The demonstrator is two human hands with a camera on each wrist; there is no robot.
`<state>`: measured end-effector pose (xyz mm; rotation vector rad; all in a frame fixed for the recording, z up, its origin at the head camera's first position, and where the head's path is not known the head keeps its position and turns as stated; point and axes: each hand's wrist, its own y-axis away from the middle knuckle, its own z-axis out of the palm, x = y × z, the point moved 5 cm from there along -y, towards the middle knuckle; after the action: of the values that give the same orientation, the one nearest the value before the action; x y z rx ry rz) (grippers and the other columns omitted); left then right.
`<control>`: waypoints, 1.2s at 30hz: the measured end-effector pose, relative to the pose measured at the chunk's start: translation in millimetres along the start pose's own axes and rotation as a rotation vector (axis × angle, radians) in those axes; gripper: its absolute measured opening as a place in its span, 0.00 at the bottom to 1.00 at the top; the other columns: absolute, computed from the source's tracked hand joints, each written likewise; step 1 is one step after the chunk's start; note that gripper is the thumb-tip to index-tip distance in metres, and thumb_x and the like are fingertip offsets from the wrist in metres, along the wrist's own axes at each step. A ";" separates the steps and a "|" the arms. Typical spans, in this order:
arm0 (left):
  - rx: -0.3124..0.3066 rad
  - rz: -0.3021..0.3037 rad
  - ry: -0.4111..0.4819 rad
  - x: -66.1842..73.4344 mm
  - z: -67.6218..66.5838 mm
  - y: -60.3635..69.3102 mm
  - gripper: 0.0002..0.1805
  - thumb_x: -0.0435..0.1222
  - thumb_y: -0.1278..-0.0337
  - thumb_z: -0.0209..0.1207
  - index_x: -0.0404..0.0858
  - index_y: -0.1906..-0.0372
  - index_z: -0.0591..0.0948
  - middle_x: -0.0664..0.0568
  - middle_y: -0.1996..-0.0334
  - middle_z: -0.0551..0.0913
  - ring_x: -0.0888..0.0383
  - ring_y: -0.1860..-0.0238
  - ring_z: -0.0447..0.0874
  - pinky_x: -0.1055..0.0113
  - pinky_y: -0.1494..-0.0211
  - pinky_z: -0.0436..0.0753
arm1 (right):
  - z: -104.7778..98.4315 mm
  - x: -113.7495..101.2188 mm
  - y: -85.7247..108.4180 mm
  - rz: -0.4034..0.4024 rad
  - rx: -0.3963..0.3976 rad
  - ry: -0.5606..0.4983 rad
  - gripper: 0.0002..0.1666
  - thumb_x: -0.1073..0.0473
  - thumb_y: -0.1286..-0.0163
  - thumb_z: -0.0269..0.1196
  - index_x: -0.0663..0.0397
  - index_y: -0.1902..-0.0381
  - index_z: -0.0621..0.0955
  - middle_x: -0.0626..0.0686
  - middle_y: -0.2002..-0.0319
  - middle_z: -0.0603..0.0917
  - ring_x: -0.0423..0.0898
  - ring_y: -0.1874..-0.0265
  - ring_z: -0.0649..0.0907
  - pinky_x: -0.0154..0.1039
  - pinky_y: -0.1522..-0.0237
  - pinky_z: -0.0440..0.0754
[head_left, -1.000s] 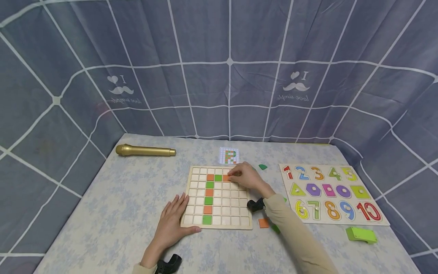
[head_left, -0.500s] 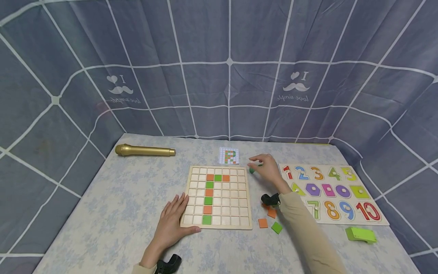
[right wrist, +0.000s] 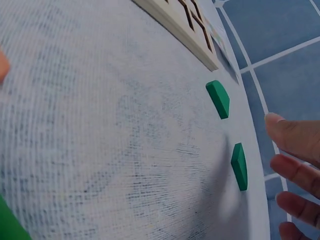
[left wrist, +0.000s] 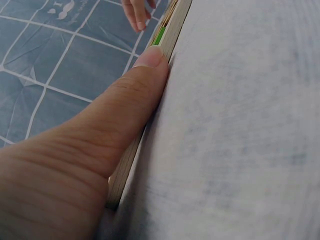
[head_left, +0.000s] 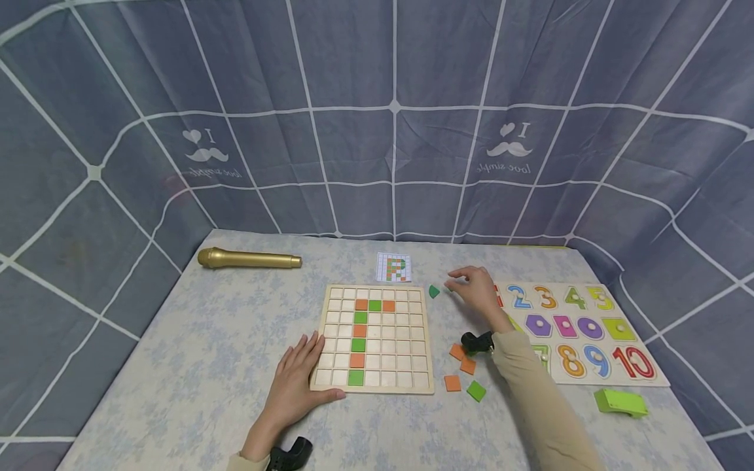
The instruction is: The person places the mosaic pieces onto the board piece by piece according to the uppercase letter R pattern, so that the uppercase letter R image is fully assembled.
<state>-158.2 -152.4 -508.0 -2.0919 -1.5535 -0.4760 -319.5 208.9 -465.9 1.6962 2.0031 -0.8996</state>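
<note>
Plainly, the wooden grid board (head_left: 389, 347) lies flat mid-worktop (head_left: 177, 392), with orange and green squares (head_left: 361, 305) set in some cells. At its eight o'clock corner rests the left hand (head_left: 297, 379), fingers extended, thumb against the edge. The right hand (head_left: 476, 289), off at two o'clock, grasps nothing (its fingers are loosely parted) near two dark green pieces (right wrist: 219, 100). Loose tiles (head_left: 452, 383) lie at four o'clock, a small patterned card (head_left: 393, 267) at twelve, a gold microphone (head_left: 250, 258) at ten.
</note>
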 end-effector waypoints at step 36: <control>0.061 0.042 0.000 1.3 0.1 1.0 0.60 0.64 0.67 0.68 0.33 0.29 0.63 0.40 0.31 0.61 0.41 0.30 0.52 0.46 0.31 0.49 | 4.2 8.9 1.4 0.195 -0.069 0.178 0.10 0.55 0.43 0.71 0.52 0.66 0.83 0.49 0.69 0.82 0.49 0.71 0.79 0.44 0.74 0.74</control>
<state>-156.8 -151.5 -507.5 -2.0740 -1.5023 -0.4084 -320.5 212.7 -475.0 1.9513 1.9096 -0.6257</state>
